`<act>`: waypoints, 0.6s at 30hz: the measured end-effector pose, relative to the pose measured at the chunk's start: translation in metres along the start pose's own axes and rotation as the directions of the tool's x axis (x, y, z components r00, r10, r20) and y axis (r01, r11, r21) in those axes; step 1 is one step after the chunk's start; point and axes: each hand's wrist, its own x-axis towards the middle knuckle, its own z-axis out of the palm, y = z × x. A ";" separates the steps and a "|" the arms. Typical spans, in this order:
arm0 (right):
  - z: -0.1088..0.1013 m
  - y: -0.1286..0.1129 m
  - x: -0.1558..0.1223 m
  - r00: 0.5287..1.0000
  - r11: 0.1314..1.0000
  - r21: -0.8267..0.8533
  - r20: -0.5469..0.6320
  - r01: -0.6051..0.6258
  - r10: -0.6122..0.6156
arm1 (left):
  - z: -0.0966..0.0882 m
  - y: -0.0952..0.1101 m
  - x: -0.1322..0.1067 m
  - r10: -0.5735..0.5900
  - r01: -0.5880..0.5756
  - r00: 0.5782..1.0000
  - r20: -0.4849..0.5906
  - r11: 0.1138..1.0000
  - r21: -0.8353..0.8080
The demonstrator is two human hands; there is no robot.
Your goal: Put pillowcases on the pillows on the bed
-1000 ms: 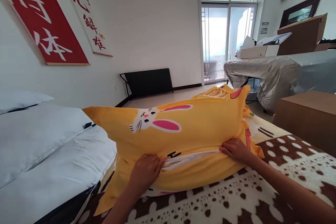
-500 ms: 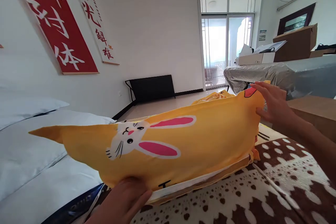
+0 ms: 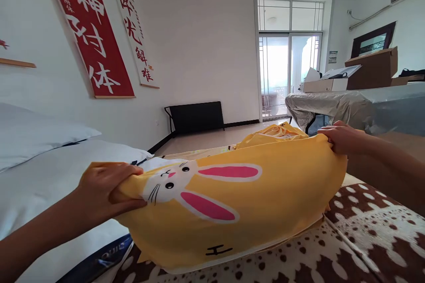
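Note:
A yellow pillowcase [image 3: 282,181] with a printed white rabbit with pink ears stretches across the middle of the view, its lower edge on the patterned blanket. My left hand [image 3: 102,185] grips its upper left end, fingers over the top and thumb in front, bunching the cloth. At the upper right corner, my right hand [image 3: 345,139] is closed on the fabric, with part of its fingers hidden. Behind the top edge lies a crumpled heap of yellow cloth [image 3: 275,130].
White pillows [image 3: 43,137] are stacked at the left, beside a dark blue package [image 3: 109,256]. The brown and cream blanket [image 3: 392,212] spreads at the front right. Farther back stand a plastic-covered table [image 3: 335,101] with open boxes and a black folded panel [image 3: 199,117].
My left hand has moved up from the pillowcase's lower edge to grip its upper left end. My right hand has closed on the right corner. The view has tilted slightly up.

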 end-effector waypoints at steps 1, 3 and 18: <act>0.000 -0.008 0.002 1.000 0.999 0.033 0.000 -0.005 0.005 | 0.003 0.002 0.003 -0.068 0.071 0.995 0.073 0.996 -0.049; 0.001 -0.031 0.006 0.997 0.993 0.081 -0.006 -0.081 0.081 | 0.008 0.017 0.013 -0.136 0.158 0.969 0.204 0.983 -0.095; -0.028 -0.037 -0.001 0.852 0.892 0.073 -0.271 -0.445 0.448 | 0.002 0.020 0.027 -0.612 0.627 0.762 0.209 0.779 -0.007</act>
